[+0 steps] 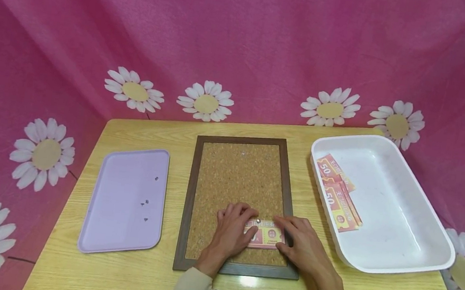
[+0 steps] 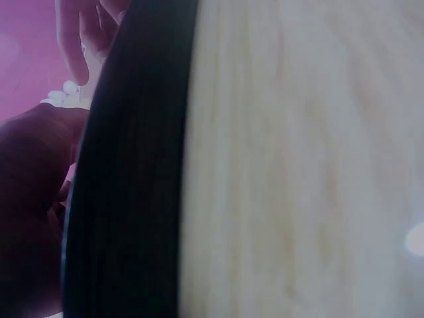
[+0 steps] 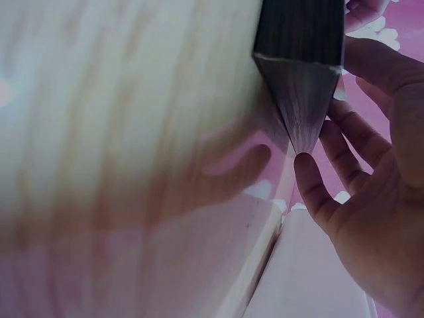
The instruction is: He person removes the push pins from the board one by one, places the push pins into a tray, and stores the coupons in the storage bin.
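A red and yellow paper voucher point(image 1: 271, 235), apparently a small stack, lies on the lower part of a dark-framed cork board point(image 1: 242, 175). My left hand point(image 1: 231, 228) holds the voucher's left end, thumb over its face and curled fingers by the top edge. A shiny round thumbtack head point(image 1: 258, 220) shows at that top edge. At the right end, my right hand point(image 1: 307, 247) pinches the voucher between forefinger and thumb. In the right wrist view, the fingers point(image 3: 318, 192) spread beside the board's frame corner point(image 3: 298, 86). The frame hides the voucher in both wrist views.
On the left, a lilac tray point(image 1: 123, 199) carries several small tacks point(image 1: 145, 219). To the right stands a white plastic tub point(image 1: 397, 211) with more vouchers point(image 1: 340, 202) along its left side. A pink flowered curtain point(image 1: 244, 46) rises behind the wooden table point(image 1: 169, 130).
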Motion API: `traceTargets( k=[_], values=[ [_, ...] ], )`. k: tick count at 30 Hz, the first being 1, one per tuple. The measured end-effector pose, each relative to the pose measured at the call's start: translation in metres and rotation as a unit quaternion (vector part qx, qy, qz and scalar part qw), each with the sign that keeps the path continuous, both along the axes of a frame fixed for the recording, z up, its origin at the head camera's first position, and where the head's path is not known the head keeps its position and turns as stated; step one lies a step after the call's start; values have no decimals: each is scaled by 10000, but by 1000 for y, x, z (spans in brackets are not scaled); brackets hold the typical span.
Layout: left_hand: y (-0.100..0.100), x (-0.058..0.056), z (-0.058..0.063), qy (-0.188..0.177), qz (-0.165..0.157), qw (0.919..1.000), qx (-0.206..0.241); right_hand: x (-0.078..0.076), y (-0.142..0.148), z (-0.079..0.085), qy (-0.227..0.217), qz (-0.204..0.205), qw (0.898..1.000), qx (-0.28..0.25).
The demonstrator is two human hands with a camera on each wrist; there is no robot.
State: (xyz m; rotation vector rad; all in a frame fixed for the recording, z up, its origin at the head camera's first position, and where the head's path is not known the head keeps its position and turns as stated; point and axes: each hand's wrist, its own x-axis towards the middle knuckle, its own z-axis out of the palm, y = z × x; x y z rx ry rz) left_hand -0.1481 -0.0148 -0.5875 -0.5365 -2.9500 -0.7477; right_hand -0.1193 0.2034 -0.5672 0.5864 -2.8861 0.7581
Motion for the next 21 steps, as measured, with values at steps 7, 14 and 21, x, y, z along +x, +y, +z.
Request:
traceTargets(
  k=[7,14,21],
  values=[
    [3,-2,1,19,83,10000,-4,0,0,0,-37,-11,10000,-22],
    [4,-4,-1,-3,139,9999,3,1,0,0,3,1,10000,-72],
    [6,-5,-4,114,191,9997,51,1,0,-1,-115,5,9998,-178]
  ],
)
